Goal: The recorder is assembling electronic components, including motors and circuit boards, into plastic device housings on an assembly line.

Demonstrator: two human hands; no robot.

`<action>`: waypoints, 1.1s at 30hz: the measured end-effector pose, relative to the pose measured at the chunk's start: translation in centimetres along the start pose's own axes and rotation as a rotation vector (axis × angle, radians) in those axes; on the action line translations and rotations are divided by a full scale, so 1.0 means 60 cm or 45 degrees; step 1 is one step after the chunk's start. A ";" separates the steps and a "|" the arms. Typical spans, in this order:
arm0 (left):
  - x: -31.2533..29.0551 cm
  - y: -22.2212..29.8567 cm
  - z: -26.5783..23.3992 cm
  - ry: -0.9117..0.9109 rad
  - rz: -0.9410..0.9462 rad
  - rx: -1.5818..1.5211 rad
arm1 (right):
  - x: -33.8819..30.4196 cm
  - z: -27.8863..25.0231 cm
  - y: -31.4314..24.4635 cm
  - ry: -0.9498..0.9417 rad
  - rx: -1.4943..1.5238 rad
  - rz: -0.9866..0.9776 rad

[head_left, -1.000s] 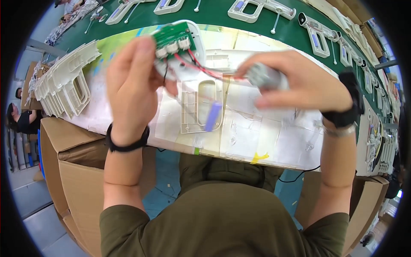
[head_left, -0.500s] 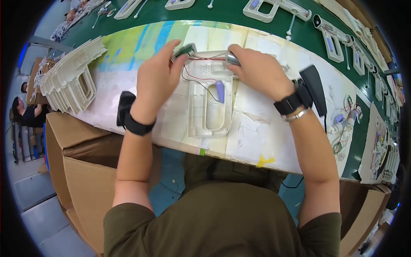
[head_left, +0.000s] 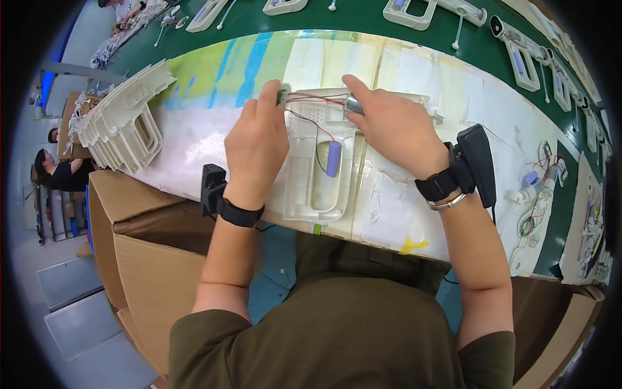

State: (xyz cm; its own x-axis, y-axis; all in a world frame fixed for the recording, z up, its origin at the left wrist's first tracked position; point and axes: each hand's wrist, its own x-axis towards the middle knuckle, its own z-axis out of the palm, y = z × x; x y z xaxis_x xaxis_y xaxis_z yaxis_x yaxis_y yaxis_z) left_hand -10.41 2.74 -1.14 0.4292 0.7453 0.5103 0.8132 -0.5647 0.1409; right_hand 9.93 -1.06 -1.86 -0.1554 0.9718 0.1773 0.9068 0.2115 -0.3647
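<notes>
My left hand (head_left: 259, 139) pinches a small circuit board (head_left: 282, 96), mostly covered by the fingers, at the left end of a white plastic housing half (head_left: 293, 194). A silvery cylindrical motor (head_left: 353, 104) is gripped between the thumb and fingers of my right hand (head_left: 402, 133), over the housing's upper section. Red and dark wires (head_left: 317, 97) stretch between board and motor. Thinner wires run down to a purple cylindrical battery (head_left: 334, 159), which lies over the handle opening. The housing lies open side up, its handle toward me.
Nested white housing shells (head_left: 126, 123) stand at the table's left. Wired parts (head_left: 538, 188) lie at the right. Assembled devices (head_left: 518, 55) line the green surface beyond. Open cardboard boxes (head_left: 155, 259) stand below at left and right. Other people are at far left.
The circuit board has turned from showing its green face to nearly edge-on, and my left hand has turned with it. The battery has swung more upright. The whole view has shifted slightly.
</notes>
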 end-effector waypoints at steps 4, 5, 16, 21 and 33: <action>-0.015 0.004 0.012 -0.023 -0.047 0.123 | -0.001 0.000 -0.009 -0.063 0.020 0.025; -0.016 0.004 0.012 0.008 -0.051 0.093 | -0.002 0.003 -0.008 -0.036 0.036 0.017; -0.029 -0.007 0.031 0.065 -0.119 0.117 | -0.010 0.017 -0.011 0.042 0.096 0.019; -0.030 -0.032 0.025 -0.116 -0.141 -0.092 | -0.011 0.015 -0.011 0.043 0.108 -0.020; -0.043 0.055 -0.034 -0.076 0.124 -0.132 | -0.008 0.023 -0.014 0.076 0.007 -0.008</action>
State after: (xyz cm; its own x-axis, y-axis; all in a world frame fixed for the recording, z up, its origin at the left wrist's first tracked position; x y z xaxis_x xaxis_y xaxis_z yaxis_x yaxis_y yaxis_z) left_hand -9.62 -1.77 -0.27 0.5292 0.7029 0.4753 0.7228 -0.6668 0.1813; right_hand 8.68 -1.56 -2.92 -0.1371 0.9626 0.2336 0.9036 0.2181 -0.3686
